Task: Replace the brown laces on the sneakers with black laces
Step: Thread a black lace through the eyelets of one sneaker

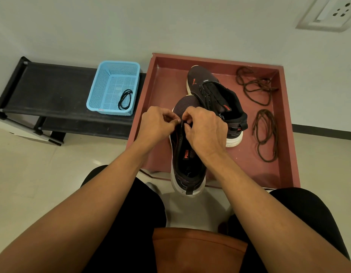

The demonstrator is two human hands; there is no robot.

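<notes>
Fingers [171, 120] of the left hand [157, 125] and right hand [206, 133] were pinched on the near sneaker [187, 174], marked PUMA in red, above the tray [288, 134]; brown laces [266, 134] were seen inside it.

Looks like a plain room in someone's home, maybe by the entrance (can't say for sure). Pale tiled floor [32, 164], bare white wall [170, 22] with a socket plate [328, 12] set in it, a dark skirting strip [324, 128], and a low black shoe rack [48, 89] against the wall.
</notes>
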